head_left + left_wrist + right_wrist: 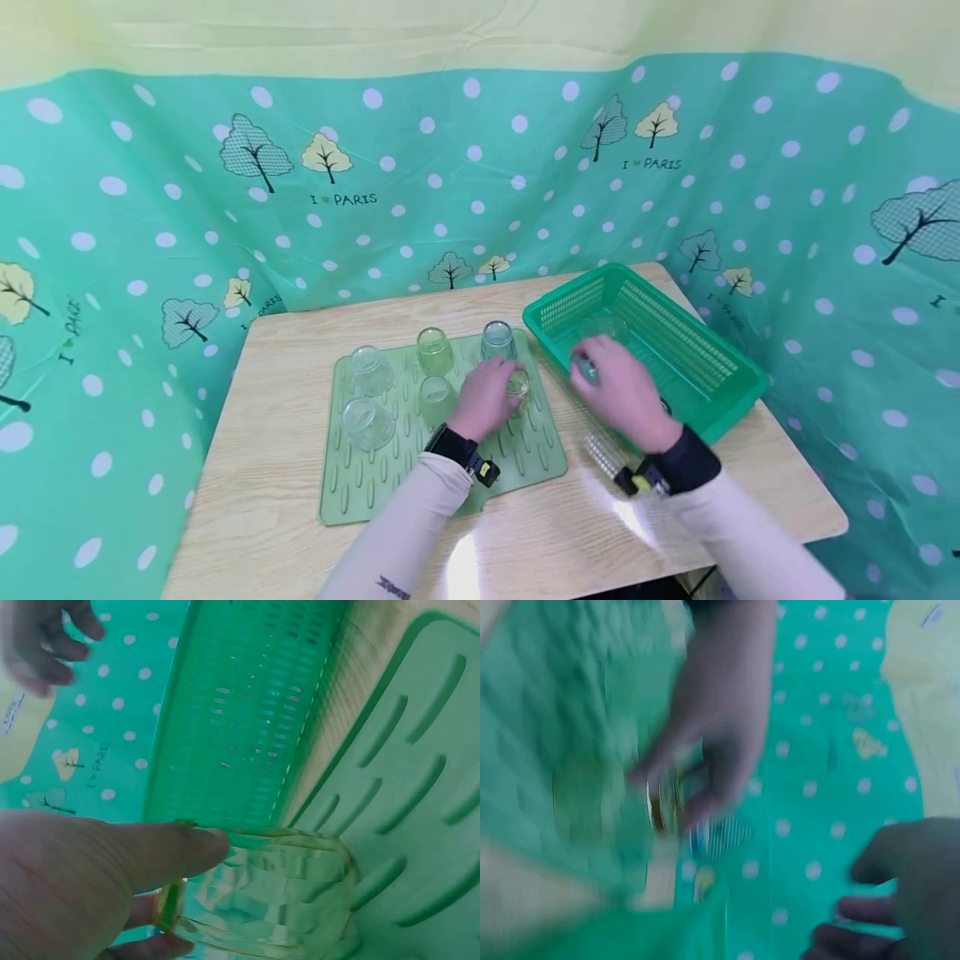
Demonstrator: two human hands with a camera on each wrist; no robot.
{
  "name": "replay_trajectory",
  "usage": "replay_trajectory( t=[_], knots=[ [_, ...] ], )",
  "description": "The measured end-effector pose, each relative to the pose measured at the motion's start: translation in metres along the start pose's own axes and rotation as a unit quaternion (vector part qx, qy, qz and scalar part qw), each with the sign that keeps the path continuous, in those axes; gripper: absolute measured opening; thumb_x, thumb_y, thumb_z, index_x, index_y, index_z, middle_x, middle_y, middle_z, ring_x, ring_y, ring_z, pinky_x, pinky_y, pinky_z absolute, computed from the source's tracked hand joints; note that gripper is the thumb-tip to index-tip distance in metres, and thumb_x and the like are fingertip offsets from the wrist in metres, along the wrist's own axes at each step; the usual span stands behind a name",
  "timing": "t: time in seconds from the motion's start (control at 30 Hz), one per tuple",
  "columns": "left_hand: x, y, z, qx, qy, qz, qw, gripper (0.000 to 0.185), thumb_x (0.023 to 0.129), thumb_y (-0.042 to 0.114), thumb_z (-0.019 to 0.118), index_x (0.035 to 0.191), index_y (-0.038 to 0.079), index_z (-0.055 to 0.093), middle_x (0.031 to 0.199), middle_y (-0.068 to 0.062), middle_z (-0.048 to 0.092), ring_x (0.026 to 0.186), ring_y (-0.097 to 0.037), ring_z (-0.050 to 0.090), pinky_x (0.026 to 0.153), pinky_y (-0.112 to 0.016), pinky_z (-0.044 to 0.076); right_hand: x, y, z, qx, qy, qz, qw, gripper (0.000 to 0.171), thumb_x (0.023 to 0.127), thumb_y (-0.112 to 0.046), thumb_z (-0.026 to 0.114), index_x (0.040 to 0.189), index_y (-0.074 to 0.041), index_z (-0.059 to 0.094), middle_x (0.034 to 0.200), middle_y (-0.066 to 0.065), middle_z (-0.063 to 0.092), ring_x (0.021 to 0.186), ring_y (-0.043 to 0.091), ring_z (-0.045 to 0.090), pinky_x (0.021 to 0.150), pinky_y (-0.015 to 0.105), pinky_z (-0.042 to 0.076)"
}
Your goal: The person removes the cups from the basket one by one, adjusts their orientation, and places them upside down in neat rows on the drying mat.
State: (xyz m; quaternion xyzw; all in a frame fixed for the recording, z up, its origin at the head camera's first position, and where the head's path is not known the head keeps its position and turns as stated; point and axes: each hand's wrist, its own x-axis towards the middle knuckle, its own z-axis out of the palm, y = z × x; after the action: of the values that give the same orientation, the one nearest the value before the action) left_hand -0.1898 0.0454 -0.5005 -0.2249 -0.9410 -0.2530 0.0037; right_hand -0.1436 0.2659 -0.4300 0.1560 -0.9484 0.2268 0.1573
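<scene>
Six glasses on the ribbed green drying mat (375, 492) so far, all upside down as far as I can see: two clear ones at the left (372, 369) and (367, 422), two greenish in the middle (435, 350) and (437, 398), a bluish one at the back (498, 340), & the yellow-green glass (518, 385) the left hand (486, 398) is setting at the mat's right edge, next to the green basket (720, 392). Left wrist view shows that glass (277, 889) well: rim on the mat, thumb and fingers curled round its base, so the grip is on, not let go yet. Right hand (618, 387) is over the basket's near-left corner w/ fingers bent; something small & bluish-grey shows at the fingertips, but I can't tell if it's gripping it, and its own wrist view is too blurred to help. There looks to be at least one more clear glass (603, 327) in the basket, near its back-left end, hard to be sure through the mesh. My read: most of the way through, this glass nearly placed, one or so left to move over.
</scene>
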Motion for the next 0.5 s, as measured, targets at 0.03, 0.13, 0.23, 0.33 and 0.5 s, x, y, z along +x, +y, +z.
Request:
replay_trajectory(
  t=[0.03,0.13,0.23,0.33,0.5],
  knots=[
    [-0.001,-0.002,0.0,-0.001,0.001,-0.001,1.0,0.058,0.088,0.021,0.083,0.141,0.015,0.061,0.139,-0.01,0.062,0.129,-0.031,0.058,0.109,-0.05,0.048,0.008,0.005,-0.005,-0.021,-0.018,0.015,0.999,0.02,0.095,-0.013,0.069,0.111,-0.001,0.07,0.102,0.014,0.068,0.089,0.028,0.065,0.07,0.041,0.059],
    [-0.006,-0.009,0.0,-0.004,0.01,0.003,0.9999,0.063,0.089,0.022,0.082,0.146,0.015,0.057,0.147,-0.012,0.057,0.135,-0.032,0.053,0.113,-0.051,0.045,0.026,0.023,-0.012,-0.082,-0.099,0.056,0.99,0.032,0.098,-0.015,0.066,0.121,0.007,0.066,0.11,0.024,0.066,0.096,0.038,0.066,0.074,0.048,0.06],
    [-0.012,-0.015,0.0,-0.015,0.015,0.018,0.9996,0.07,0.089,0.022,0.081,0.152,0.015,0.051,0.154,-0.015,0.05,0.141,-0.033,0.049,0.117,-0.05,0.041,0.038,0.039,-0.013,-0.113,-0.184,0.092,0.972,0.045,0.101,-0.017,0.062,0.132,0.015,0.057,0.123,0.036,0.061,0.109,0.049,0.063,0.085,0.057,0.059],
    [-0.02,-0.018,-0.003,-0.029,0.021,0.035,0.9987,0.076,0.09,0.023,0.081,0.156,0.015,0.046,0.158,-0.017,0.045,0.143,-0.033,0.047,0.119,-0.048,0.039,0.046,0.052,-0.009,-0.109,-0.253,0.122,0.954,0.056,0.104,-0.025,0.057,0.139,0.018,0.049,0.131,0.041,0.057,0.117,0.052,0.06,0.091,0.058,0.056],
    [-0.041,-0.018,-0.02,-0.051,0.048,0.044,0.9966,0.078,0.092,0.029,0.079,0.159,0.018,0.04,0.158,-0.011,0.046,0.145,-0.028,0.044,0.121,-0.045,0.037,0.053,0.072,0.001,-0.063,-0.325,0.159,0.93,0.068,0.102,-0.041,0.061,0.143,0.013,0.05,0.107,0.025,0.068,0.088,0.034,0.064,0.072,0.042,0.052]
  ],
)
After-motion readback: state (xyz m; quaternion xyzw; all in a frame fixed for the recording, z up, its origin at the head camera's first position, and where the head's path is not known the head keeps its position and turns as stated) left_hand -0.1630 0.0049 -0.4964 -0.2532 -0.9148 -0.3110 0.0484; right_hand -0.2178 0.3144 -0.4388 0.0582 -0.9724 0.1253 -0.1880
